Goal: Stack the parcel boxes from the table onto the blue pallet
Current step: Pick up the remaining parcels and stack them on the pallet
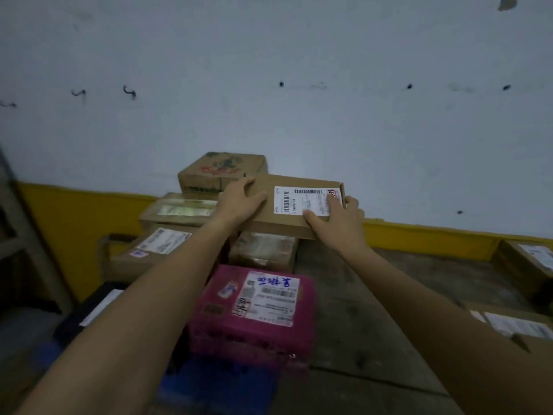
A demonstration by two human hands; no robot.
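Both my hands hold a flat brown parcel box [278,217] with a white shipping label, raised above the stack. My left hand [239,202] grips its left end, fingers over the top. My right hand [335,218] grips its right end, thumb on the label and fingers round the far edge. Below it lie stacked parcels: a printed brown box [221,172] at the back, a taped box [179,211], a labelled box [149,250], another taped box [263,253] and a pink box [254,313] nearest me. The blue pallet [209,387] shows under the pink box.
A white wall with a yellow base band [74,223] runs behind the stack. A dark concrete floor [374,310] lies to the right. Two more labelled brown boxes [526,262] [514,327] sit at the right edge. A black item with a white label [89,313] lies left.
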